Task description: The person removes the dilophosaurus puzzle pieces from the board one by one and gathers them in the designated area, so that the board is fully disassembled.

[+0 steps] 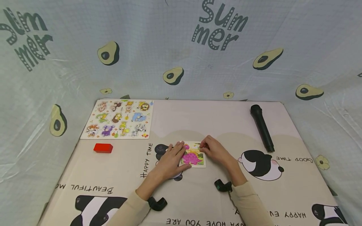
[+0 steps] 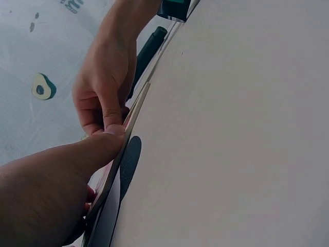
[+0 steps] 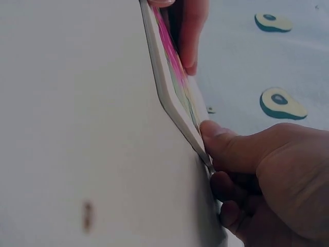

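Red and solid, one small rectangular block [image 1: 103, 148] sits left of centre in your head view, just below one white rectangular board printed with eleven colourful animals [image 1: 129, 121] at mid-left. One black cylindrical stick with a rounded head [image 1: 262, 128] lies right of centre, well apart from your two hands. All of these rest on a pale tablecloth printed with black-and-white pandas [image 1: 186, 201]. The one white-edged picture card with a pink dinosaur [image 1: 192, 158] lies near the middle, between your hands. Your left hand [image 1: 171, 161] lies over its left side, fingers extended, hiding part of it. Your right hand [image 1: 213, 151] has its fingers curled, thumb on top, pinching the card's edge at its upper right.
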{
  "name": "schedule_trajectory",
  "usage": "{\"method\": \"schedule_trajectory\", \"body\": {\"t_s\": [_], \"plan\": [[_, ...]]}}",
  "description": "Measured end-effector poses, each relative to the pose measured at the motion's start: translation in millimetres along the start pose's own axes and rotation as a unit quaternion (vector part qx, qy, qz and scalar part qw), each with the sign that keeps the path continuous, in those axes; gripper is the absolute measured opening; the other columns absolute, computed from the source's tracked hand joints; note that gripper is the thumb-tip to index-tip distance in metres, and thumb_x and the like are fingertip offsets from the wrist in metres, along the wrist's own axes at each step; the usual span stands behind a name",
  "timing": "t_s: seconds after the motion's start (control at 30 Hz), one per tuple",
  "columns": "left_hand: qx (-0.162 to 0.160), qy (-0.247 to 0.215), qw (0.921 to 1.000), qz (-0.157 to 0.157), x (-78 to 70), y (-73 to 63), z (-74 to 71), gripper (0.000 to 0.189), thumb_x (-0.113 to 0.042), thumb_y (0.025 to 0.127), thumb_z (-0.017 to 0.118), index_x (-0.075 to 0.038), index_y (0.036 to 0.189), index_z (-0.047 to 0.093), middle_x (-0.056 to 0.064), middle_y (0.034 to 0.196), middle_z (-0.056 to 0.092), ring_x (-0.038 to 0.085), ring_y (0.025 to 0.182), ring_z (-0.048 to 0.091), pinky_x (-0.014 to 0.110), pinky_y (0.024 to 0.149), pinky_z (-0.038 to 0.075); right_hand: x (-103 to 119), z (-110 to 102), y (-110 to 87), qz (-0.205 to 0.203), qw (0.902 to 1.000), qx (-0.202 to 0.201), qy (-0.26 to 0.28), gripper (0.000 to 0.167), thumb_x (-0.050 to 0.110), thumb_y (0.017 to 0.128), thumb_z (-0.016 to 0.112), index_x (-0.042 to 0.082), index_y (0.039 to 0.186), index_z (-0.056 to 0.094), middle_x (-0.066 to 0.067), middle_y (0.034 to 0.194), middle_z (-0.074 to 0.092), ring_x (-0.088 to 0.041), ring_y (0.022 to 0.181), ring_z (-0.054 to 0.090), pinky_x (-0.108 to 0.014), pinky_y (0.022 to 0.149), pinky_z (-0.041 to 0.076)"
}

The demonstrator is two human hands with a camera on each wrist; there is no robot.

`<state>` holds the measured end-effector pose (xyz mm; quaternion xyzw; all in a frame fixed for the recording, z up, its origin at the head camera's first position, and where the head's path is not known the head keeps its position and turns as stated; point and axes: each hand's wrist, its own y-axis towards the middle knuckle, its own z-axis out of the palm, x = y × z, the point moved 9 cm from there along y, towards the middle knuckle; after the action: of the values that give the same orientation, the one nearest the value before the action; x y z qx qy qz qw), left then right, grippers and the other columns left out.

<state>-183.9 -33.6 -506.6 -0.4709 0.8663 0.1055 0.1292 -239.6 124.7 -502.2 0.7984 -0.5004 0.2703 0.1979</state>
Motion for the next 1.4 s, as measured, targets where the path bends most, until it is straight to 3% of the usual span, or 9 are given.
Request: {"method": "schedule_trajectory", "body": {"t_s": [0.27, 0.6, 0.93, 1.4], "plan": [[0.000, 0.010, 0.9999, 0.009, -4.6, 1.3, -3.2, 0.076, -0.055, 0.094, 0.060, -0.004, 0.149, 0.046, 0.012, 0.159, 0.041, 0.030, 0.150, 0.035, 0.054, 0.122, 0.029, 6, -2, 1.9, -0.014, 0.9999, -0.003, -0.009, 0.022, 0.014, 0.090, 0.074, 0.004, 0.108, 0.068, -0.007, 0.101, 0.059, -0.013, 0.085, 0.053, -0.031, 0.076, 0.050], [0.020, 0.057, 0.9972, 0.045, -19.2, 6.5, 6.9, 0.064, -0.058, 0.098, 0.052, -0.019, 0.149, 0.050, 0.002, 0.161, 0.040, 0.028, 0.151, 0.034, 0.060, 0.121, 0.029, 4, -3, 2.1, -0.016, 0.9997, -0.002, -0.016, 0.022, 0.016, 0.088, 0.077, 0.005, 0.107, 0.071, -0.005, 0.098, 0.059, -0.011, 0.082, 0.052, -0.026, 0.074, 0.048], [0.010, 0.080, 0.9957, 0.046, -24.2, 8.8, 7.6, 0.063, -0.060, 0.098, 0.050, -0.022, 0.149, 0.050, 0.001, 0.160, 0.041, 0.030, 0.150, 0.035, 0.061, 0.119, 0.031, 4, -2, 3.3, 0.002, 0.9997, 0.023, -0.007, 0.020, 0.012, 0.092, 0.072, 0.002, 0.108, 0.066, -0.008, 0.101, 0.058, -0.016, 0.088, 0.054, -0.036, 0.082, 0.051], [0.007, 0.102, 0.9939, 0.043, -28.4, 10.0, 9.0, 0.059, -0.060, 0.098, 0.048, -0.028, 0.148, 0.050, 0.002, 0.160, 0.042, 0.031, 0.149, 0.036, 0.062, 0.117, 0.034, 1, 1, 3.7, -0.003, 0.9996, 0.029, 0.003, 0.014, 0.010, 0.095, 0.067, 0.001, 0.106, 0.063, -0.009, 0.101, 0.057, -0.015, 0.089, 0.055, -0.034, 0.082, 0.052]]}}
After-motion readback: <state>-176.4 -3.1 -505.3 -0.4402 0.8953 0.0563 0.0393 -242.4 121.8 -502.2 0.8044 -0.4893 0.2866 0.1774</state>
